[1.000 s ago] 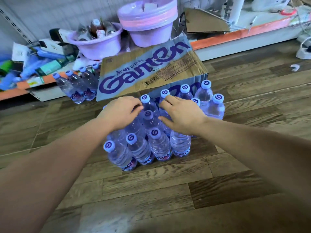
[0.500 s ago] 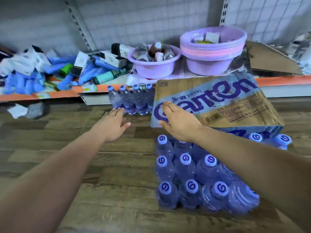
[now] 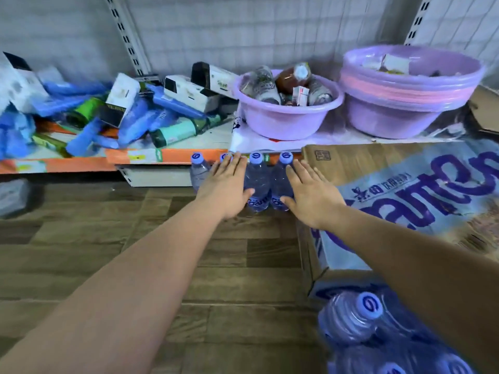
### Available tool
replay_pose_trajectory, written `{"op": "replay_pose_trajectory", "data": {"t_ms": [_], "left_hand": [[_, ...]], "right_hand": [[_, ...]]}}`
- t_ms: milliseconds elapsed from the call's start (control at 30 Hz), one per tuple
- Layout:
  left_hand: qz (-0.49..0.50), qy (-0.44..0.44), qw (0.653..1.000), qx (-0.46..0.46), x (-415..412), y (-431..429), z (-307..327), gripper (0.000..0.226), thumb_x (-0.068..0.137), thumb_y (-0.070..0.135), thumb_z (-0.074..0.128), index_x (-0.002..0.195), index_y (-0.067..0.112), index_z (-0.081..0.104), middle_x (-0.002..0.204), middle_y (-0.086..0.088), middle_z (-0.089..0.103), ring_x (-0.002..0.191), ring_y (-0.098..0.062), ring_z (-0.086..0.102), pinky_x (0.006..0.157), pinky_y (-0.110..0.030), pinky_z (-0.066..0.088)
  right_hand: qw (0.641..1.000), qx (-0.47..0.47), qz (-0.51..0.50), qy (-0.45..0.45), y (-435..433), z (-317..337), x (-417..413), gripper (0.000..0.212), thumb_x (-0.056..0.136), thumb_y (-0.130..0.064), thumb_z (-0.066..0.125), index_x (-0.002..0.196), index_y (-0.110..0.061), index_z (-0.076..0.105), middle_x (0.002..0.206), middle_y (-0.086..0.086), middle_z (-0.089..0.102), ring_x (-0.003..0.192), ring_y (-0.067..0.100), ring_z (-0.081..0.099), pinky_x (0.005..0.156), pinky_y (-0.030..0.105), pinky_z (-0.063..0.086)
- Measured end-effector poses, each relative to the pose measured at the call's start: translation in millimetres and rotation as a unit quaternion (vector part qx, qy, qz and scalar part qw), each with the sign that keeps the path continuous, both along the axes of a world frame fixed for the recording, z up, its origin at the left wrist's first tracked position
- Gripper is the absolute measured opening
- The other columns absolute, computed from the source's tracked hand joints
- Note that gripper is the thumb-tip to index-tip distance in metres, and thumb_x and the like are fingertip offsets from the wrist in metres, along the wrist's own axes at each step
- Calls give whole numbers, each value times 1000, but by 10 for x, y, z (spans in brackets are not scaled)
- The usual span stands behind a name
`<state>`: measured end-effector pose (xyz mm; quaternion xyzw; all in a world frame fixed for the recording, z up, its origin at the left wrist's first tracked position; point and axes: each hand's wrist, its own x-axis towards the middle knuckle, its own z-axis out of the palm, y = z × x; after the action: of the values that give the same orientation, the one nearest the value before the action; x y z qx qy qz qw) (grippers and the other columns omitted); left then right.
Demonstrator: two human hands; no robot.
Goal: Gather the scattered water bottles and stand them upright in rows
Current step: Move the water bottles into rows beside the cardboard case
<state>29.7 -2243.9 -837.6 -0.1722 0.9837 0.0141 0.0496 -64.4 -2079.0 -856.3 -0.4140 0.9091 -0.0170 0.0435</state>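
Reaching bottles (image 3: 258, 184) at floor's far edge; left hand (image 3: 226, 190), right hand (image 3: 310, 195) flat, empty. Probably heavy, slick: grip mid-body.

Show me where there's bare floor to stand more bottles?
The floor is bare left of the box, in front of the four bottles by the shelf. Crowded: the shelf's heap and the bottle cluster at bottom right.
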Motion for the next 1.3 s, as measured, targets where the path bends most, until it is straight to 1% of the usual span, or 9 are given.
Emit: {"op": "replay_pose_trajectory", "data": {"t_ms": [300,400,467,533,667,767,933,1133,1300], "left_hand": [[-30,-9,999,25,-479,-218,-370,74,98,39,37,151,13,-7,160,-1,-13,149,-19,-9,122,-35,0],[-44,-3,996,73,-630,-241,-381,70,98,33,42,152,15,1,161,1,-7,149,-18,3,119,-35,16],[-33,35,994,94,-747,-242,-370,65,96,28,49,150,13,16,158,-2,11,141,-26,29,109,-41,37],[-14,65,995,79,-853,-223,-336,57,91,22,57,142,10,34,145,-8,29,120,-35,49,95,-45,46],[4,44,999,23,-887,-134,-331,36,83,0,59,118,3,50,124,-16,41,100,-40,56,73,-41,45],[10,18,1000,10,-756,-53,-312,39,84,-7,53,121,3,48,124,-19,42,102,-42,57,68,-40,41],[-6,-23,1000,-13,-359,189,-304,44,86,-6,51,127,3,39,130,-18,36,108,-40,57,81,-44,49],[3,-26,999,-19,48,315,-231,40,87,0,51,125,4,40,125,-17,38,104,-37,58,77,-40,47],[29,-39,999,2,548,435,-197,34,88,8,54,120,4,42,122,-15,38,96,-36,61,76,-42,48]], "right_hand": [[993,97,33,60,-463,-221,-497,73,100,-41,34,152,-10,-8,160,12,-17,150,25,-11,122,36,2],[994,86,25,64,-488,-245,-537,79,98,-45,39,152,-9,-7,160,14,-13,150,29,-8,121,38,6],[996,62,24,56,-490,-241,-529,81,96,-44,42,152,-8,-4,161,15,-6,149,31,0,121,40,10],[996,42,31,73,-488,-244,-533,80,95,-42,46,152,-6,2,160,16,6,145,35,15,120,41,18],[994,9,39,106,-484,-258,-536,62,93,-24,54,144,-5,26,139,17,34,122,35,43,104,40,36],[996,-7,43,76,-466,-212,-516,40,94,-17,54,130,-7,40,127,18,41,112,35,49,93,40,40],[999,10,44,21,-430,-122,-361,33,94,-21,54,124,-8,45,125,17,39,106,39,54,82,44,46],[993,35,115,-5,-326,-63,166,30,92,-13,51,121,-7,50,126,16,41,99,40,61,76,42,47],[991,-10,52,-126,-194,77,511,20,87,-11,57,107,-9,56,118,14,43,99,41,59,78,38,46]]}}
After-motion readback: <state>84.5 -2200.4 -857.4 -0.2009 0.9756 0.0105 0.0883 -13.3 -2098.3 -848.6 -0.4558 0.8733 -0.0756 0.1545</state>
